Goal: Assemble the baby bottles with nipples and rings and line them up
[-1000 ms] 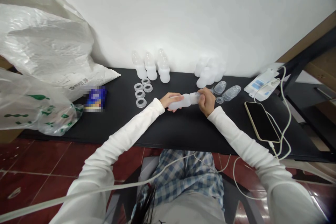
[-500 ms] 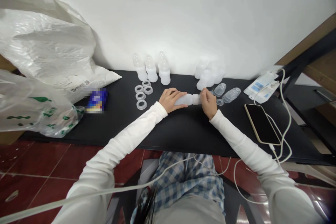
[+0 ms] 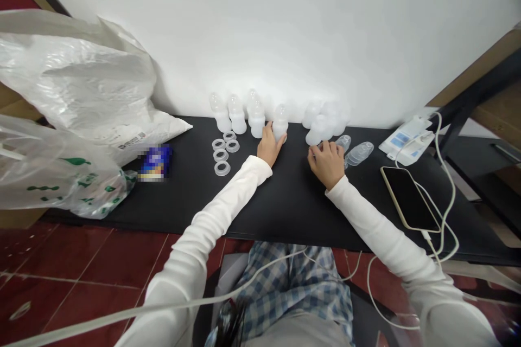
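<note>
Head view, left hand [image 3: 268,145] seemingly touching upright bottle [image 3: 280,122] (frosted), right hand [image 3: 326,162] apart

Frosted plastic baby bottle [image 3: 280,122] stood upright, narrow teat end up, left of a bunched group of similar bottles [image 3: 319,129], w/ left hand [image 3: 268,145] against its near side, fingers up: grip unclear. Right hand [image 3: 326,162] was palm-down, holding nothing visible, just near the bunched bottles and a clear ribbed teat cover [image 3: 358,153] lying on its side, to the right.
</note>
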Action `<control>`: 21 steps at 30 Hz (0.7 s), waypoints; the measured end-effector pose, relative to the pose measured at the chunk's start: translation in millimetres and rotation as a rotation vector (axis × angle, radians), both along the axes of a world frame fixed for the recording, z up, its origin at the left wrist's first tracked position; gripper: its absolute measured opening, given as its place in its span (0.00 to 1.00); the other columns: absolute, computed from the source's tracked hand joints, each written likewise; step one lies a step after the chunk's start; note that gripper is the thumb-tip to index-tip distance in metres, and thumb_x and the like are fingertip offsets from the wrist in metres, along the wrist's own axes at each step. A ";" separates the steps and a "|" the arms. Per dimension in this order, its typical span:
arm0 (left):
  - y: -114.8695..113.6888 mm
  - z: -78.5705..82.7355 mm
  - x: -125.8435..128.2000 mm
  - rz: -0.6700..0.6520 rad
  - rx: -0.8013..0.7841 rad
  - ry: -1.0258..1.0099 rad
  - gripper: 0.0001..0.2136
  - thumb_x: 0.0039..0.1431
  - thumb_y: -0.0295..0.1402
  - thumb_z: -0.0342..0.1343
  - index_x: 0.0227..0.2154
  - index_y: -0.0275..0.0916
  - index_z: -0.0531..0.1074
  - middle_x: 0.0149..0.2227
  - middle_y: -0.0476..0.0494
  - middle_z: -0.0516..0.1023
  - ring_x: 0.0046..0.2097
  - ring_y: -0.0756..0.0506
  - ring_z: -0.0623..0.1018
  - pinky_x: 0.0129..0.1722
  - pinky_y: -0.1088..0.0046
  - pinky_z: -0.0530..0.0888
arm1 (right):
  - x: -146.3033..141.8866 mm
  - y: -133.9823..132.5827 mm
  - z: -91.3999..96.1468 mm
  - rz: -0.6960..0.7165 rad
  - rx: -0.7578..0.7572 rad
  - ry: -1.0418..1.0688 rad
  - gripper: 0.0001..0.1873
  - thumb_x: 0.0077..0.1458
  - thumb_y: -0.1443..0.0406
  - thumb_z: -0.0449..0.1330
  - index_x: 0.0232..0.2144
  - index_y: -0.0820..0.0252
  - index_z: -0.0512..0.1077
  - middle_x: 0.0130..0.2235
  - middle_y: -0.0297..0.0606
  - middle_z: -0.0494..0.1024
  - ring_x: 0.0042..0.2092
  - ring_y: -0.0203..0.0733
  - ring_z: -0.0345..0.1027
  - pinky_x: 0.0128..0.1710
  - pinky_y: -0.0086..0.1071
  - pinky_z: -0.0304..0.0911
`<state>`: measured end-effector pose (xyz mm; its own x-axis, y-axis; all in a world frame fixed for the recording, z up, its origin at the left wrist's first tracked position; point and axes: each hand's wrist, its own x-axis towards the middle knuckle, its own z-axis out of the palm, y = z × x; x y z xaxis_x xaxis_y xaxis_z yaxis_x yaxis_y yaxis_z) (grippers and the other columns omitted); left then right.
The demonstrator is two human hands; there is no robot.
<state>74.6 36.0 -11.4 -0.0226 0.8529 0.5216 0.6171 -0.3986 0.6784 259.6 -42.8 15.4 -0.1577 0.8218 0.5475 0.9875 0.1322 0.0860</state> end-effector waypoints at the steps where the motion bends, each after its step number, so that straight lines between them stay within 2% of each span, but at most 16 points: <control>1: 5.1 0.1 3.9 0.005 0.001 -0.007 0.29 0.65 0.43 0.55 0.64 0.33 0.58 0.54 0.29 0.72 0.53 0.37 0.78 0.49 0.64 0.77 | 0.1 -0.7 -2.1 -0.029 -0.001 -0.023 0.18 0.66 0.62 0.49 0.38 0.61 0.78 0.39 0.49 0.74 0.43 0.50 0.61 0.48 0.44 0.52; 4: 18.4 1.5 10.6 0.007 0.008 0.024 0.27 0.67 0.44 0.50 0.63 0.32 0.61 0.53 0.28 0.73 0.52 0.34 0.78 0.49 0.62 0.76 | 2.0 -2.6 -8.5 -0.077 -0.015 -0.045 0.18 0.65 0.62 0.50 0.42 0.60 0.79 0.41 0.51 0.74 0.45 0.52 0.60 0.51 0.48 0.50; 6: 24.8 3.5 12.0 0.009 -0.007 0.059 0.23 0.69 0.44 0.47 0.60 0.34 0.67 0.51 0.29 0.73 0.50 0.34 0.78 0.49 0.62 0.75 | 3.7 -3.3 -11.6 -0.077 -0.034 -0.064 0.18 0.65 0.62 0.50 0.44 0.59 0.79 0.41 0.51 0.75 0.46 0.53 0.61 0.52 0.49 0.49; 9: 30.8 8.3 12.6 0.024 -0.057 0.130 0.20 0.70 0.41 0.44 0.57 0.38 0.70 0.50 0.30 0.72 0.49 0.36 0.78 0.48 0.64 0.73 | 5.2 -3.0 -13.8 -0.065 -0.065 -0.101 0.19 0.66 0.62 0.50 0.47 0.59 0.79 0.40 0.51 0.77 0.46 0.54 0.62 0.54 0.50 0.49; 13: 36.3 14.3 13.1 0.038 -0.109 0.229 0.19 0.71 0.37 0.41 0.58 0.40 0.69 0.50 0.30 0.70 0.48 0.37 0.77 0.47 0.64 0.72 | 4.5 -0.8 -14.0 -0.067 -0.105 -0.120 0.20 0.67 0.63 0.48 0.47 0.62 0.79 0.39 0.51 0.79 0.46 0.54 0.63 0.54 0.49 0.49; 17: 42.5 16.3 12.6 0.086 -0.153 0.342 0.22 0.72 0.32 0.35 0.61 0.40 0.66 0.52 0.28 0.69 0.48 0.36 0.76 0.48 0.60 0.72 | 3.2 1.3 -12.6 -0.064 -0.120 -0.111 0.21 0.67 0.64 0.47 0.46 0.64 0.79 0.39 0.52 0.79 0.44 0.53 0.64 0.53 0.48 0.48; 21: 47.3 16.9 12.4 0.095 -0.171 0.333 0.23 0.71 0.31 0.33 0.64 0.39 0.63 0.54 0.27 0.68 0.50 0.36 0.75 0.51 0.56 0.72 | 3.1 2.4 -9.8 -0.066 -0.154 -0.096 0.21 0.67 0.64 0.47 0.45 0.63 0.79 0.39 0.51 0.79 0.45 0.53 0.63 0.53 0.47 0.47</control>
